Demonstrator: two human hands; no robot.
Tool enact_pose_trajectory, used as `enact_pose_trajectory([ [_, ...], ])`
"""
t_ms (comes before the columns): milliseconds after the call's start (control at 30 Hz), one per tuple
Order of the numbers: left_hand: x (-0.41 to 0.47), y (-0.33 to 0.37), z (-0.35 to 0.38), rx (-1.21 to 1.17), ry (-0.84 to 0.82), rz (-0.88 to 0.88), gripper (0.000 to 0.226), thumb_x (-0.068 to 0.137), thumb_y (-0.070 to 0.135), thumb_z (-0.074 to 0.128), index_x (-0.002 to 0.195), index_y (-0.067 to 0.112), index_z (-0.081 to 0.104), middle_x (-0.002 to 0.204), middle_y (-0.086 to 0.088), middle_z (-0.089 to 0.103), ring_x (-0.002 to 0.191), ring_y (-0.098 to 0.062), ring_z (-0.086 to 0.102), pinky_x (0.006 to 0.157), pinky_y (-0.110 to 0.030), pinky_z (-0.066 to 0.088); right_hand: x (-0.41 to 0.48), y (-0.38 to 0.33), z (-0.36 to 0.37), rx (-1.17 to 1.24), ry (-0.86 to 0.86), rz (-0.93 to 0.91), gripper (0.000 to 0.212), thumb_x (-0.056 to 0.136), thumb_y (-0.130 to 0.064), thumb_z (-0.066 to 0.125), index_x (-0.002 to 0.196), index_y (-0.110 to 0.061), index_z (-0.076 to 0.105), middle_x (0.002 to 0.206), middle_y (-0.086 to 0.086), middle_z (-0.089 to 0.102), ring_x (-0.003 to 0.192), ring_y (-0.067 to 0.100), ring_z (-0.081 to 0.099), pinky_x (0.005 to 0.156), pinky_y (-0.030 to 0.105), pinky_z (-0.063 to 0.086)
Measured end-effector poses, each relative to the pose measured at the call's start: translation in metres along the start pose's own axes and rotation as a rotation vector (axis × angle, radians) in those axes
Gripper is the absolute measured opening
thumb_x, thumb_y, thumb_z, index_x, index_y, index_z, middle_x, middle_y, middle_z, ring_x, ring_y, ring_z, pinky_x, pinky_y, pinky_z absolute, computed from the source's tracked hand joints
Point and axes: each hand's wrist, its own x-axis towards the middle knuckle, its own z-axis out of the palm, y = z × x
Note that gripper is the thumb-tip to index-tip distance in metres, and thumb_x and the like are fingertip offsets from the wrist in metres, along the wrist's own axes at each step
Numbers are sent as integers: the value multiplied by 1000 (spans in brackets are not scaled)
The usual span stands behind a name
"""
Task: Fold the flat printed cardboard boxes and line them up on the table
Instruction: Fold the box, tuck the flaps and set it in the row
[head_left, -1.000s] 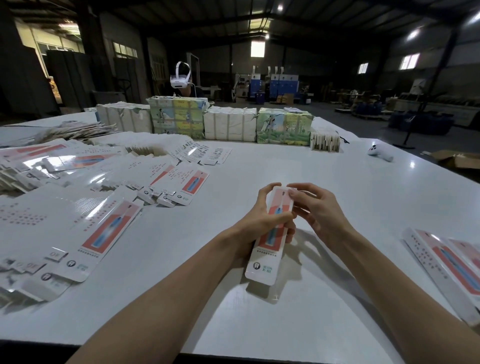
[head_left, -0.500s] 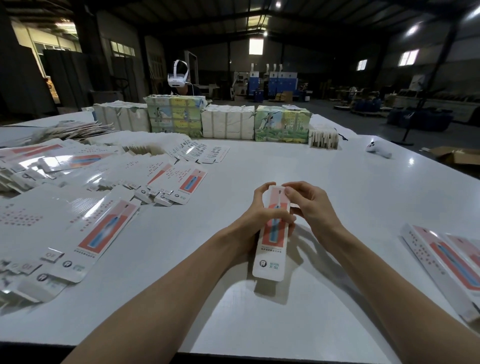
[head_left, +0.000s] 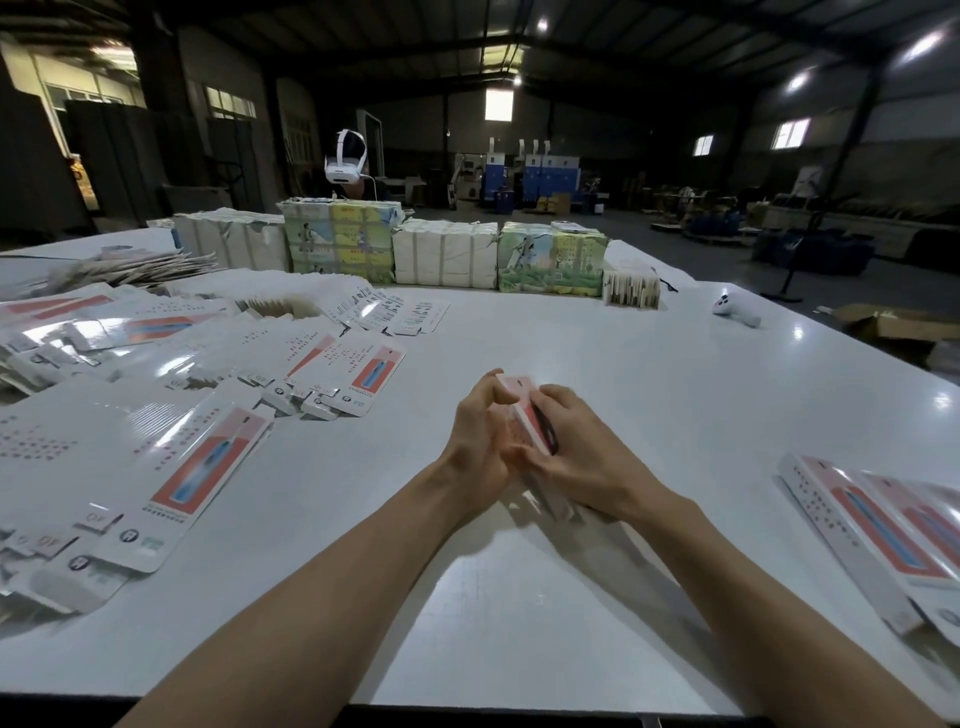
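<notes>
Holds one printed cardboard box (head_left: 524, 415) in both hands just above the table (head_left: 675, 415), slightly toward 12 o'clock from the middle of the view. Has turned it within the last second: back then showed the pink-and-blue front flat to the camera, long and visible right down to the near end; now presents a narrow side edge with a dark strip, tipped away, with only the far end poking out at 12 o'clock. Grips with the left hand (head_left: 475, 441) from 9 o'clock, fingers curled round the box and thumb up by the far corner. Wraps the right hand (head_left: 582, 452) in from 3 o'clock, fingers bent over the edge. Reads as the sleeve being squeezed open or rolled to reach an end flap, so judged mid-fold on this piece and not yet ready for the row. Leaves most of the job undone, by the look of it: fanned flat boxes (head_left: 197, 467) at 9 o'clock, only a few finished boxes (head_left: 883, 535) at 4 o'clock. Cannot tell whether any end flap is tucked: buried between the palms and smeared by motion blur. Cannot make out the near end either, beyond a pale sliver at 5 o'clock of the hands. Crops the finished boxes at the right edge, so no count possible. Loses the small print on every box to distance and glare.
</notes>
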Motion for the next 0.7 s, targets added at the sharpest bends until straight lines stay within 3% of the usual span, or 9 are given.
enact_pose_trajectory([
  [100, 3, -3, 1, -69, -26, -88, 26, 93, 23, 52, 109, 9, 65, 112, -19, 66, 106, -34, 67, 90, -46, 57, -11, 0, -10, -42, 11, 2, 39, 104, -37, 60, 134, -12, 51, 136, -3, 49, 105, 14, 57, 89, 27, 51],
  [200, 15, -13, 1, 31, 126, -137, 43, 101, 34, 58, 136, 9, 61, 135, -21, 64, 124, -32, 66, 105, -46, 56, -32, 8, -18, -130, 60, 55, 20, 106, -35, 55, 114, -19, 47, 110, -5, 48, 85, 15, 52, 75, 28, 43],
  [267, 20, -19, 0, 61, 197, -85, 39, 102, 33, 60, 137, 15, 58, 139, -18, 60, 127, -29, 63, 105, -43, 56, -46, 20, -26, -172, 90, 111, 19, 105, -36, 56, 112, -22, 46, 106, -6, 47, 86, 15, 51, 76, 31, 46],
  [400, 17, -19, -3, 100, 82, -112, 49, 85, 34, 74, 126, 7, 71, 112, -12, 64, 104, -23, 67, 100, -43, 59, -76, 50, -48, -227, 79, 321, 27, 101, -35, 65, 117, -26, 45, 110, -10, 49, 95, 14, 57, 90, 31, 52],
  [467, 15, -19, -1, 173, 39, -106, 43, 84, 29, 74, 120, 7, 76, 110, -11, 64, 104, -21, 67, 97, -39, 60, -94, 67, -57, -319, 35, 454, 35, 103, -31, 62, 133, -25, 46, 134, -3, 52, 120, 20, 55, 108, 37, 46],
  [533, 13, -20, 0, 238, 10, -85, 33, 88, 23, 71, 117, 9, 78, 115, -13, 64, 112, -22, 67, 93, -34, 60, -111, 82, -64, -459, 13, 554, 52, 107, -26, 52, 155, -18, 34, 161, 4, 37, 152, 27, 32, 128, 46, 23],
  [567, 12, -20, 1, 269, -5, -74, 31, 88, 21, 71, 117, 10, 78, 118, -13, 65, 116, -22, 66, 93, -32, 59, -118, 88, -67, -492, 21, 588, 56, 108, -24, 50, 159, -15, 28, 166, 5, 29, 158, 27, 21, 130, 48, 16],
  [700, 8, -17, 1, 346, -61, -78, 25, 93, 17, 71, 116, 13, 78, 113, -9, 71, 110, -19, 71, 91, -26, 58, -141, 100, -81, -563, 17, 680, 61, 110, -25, 46, 162, -9, 20, 173, 8, 15, 162, 27, 4, 131, 48, 12],
])
